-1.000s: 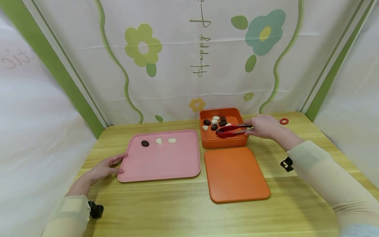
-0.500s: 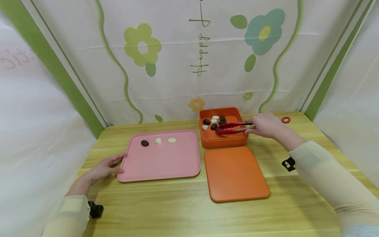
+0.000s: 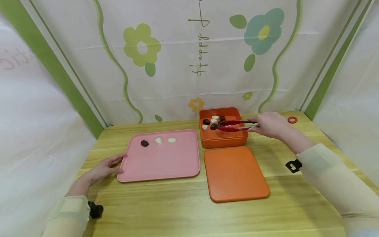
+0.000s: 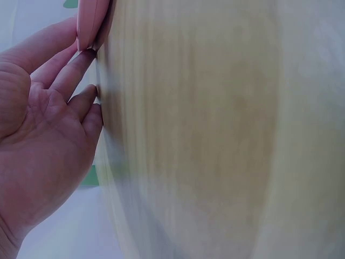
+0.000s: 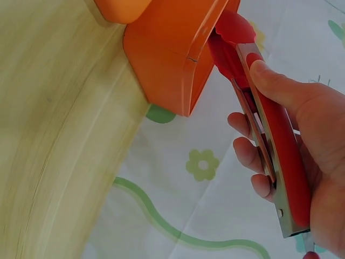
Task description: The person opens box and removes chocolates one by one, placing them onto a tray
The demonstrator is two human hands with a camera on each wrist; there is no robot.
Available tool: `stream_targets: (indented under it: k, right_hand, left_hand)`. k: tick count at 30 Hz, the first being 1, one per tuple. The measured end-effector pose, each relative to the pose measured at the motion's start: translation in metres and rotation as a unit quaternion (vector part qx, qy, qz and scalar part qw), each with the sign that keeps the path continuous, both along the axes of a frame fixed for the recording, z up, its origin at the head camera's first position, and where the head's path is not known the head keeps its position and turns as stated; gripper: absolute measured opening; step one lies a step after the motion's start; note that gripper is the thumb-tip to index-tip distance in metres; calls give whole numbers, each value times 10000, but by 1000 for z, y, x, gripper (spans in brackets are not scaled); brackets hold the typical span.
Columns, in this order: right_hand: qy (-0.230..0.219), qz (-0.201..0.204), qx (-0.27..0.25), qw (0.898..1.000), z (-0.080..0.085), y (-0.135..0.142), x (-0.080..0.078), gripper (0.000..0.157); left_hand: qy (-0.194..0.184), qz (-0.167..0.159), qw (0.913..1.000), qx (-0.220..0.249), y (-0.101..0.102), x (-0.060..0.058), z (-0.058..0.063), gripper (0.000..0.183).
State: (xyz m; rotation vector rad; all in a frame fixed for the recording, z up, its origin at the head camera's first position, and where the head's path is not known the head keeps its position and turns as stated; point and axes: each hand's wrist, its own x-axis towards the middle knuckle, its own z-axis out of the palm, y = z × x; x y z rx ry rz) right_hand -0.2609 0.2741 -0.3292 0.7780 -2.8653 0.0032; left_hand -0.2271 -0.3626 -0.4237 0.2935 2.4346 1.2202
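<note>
My right hand grips red-and-silver tongs, its thumb along one arm and its fingers round the other. The tongs' red tips reach into the orange box, beside a dark oval chocolate. Whether a piece sits between the tips is unclear. Several dark and white chocolates lie in the box. At the left, my left hand touches the left edge of the pink tray, thumb and fingers spread along it. On the tray rest one dark chocolate and two white ones.
The orange lid lies flat on the wooden table, in front of the box and right of the tray. A red ring shows beyond my right hand. Printed fabric hangs behind and at both sides.
My right hand and the tongs have shifted slightly right and back, with the tips higher in the view. The red ring has moved right along with them. The left hand and tray stay put.
</note>
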Motion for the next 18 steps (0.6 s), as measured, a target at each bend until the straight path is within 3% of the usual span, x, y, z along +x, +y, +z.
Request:
stream_targets:
  k: [10,18]
  right_hand:
    - [157,-213,-69,9996,7,1,10,44]
    - [441,-138,-96,9989,16,-7,18,48]
  left_hand:
    - [3,-30,10000,-13,0,0,0,78]
    - [-6,-32,10000,3,-1,0,-1,78]
